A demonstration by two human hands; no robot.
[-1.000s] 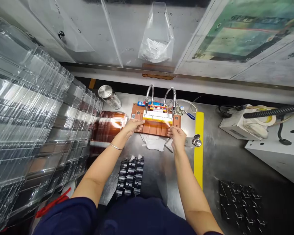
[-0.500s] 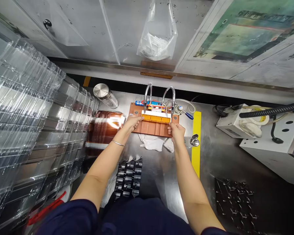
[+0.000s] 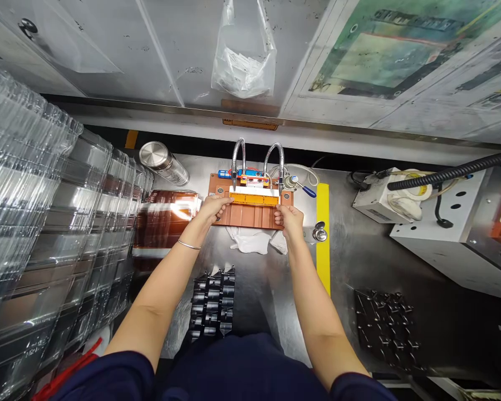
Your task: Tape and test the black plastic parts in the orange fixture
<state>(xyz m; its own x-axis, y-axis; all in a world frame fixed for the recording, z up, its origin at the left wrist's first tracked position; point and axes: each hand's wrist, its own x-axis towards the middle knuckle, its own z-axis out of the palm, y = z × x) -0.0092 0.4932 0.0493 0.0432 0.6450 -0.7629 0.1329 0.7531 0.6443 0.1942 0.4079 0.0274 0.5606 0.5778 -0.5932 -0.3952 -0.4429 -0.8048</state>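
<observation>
One orange strip [image 3: 254, 199] between the two hands [image 3: 291, 220]

We note a factory workshop, likely electronics assembly: steel bench [image 3: 261, 289], copper-coloured jig [image 3: 254, 217] with gooseneck tubes [image 3: 281, 161], stacked clear plastic trays [image 3: 23, 167].

base plate [image 3: 254, 217]: smooth, matt | bench [image 3: 267, 295]: glossy metal | trays [image 3: 20, 195]: glossy plastic | white cloth [image 3: 250, 240]: matt

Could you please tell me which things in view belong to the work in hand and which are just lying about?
Apparently in use:
orange strip, left hand and right hand at its ends
brown fixture beneath

Probably just lying about:
metal-lidded bottle
white cloth
</observation>
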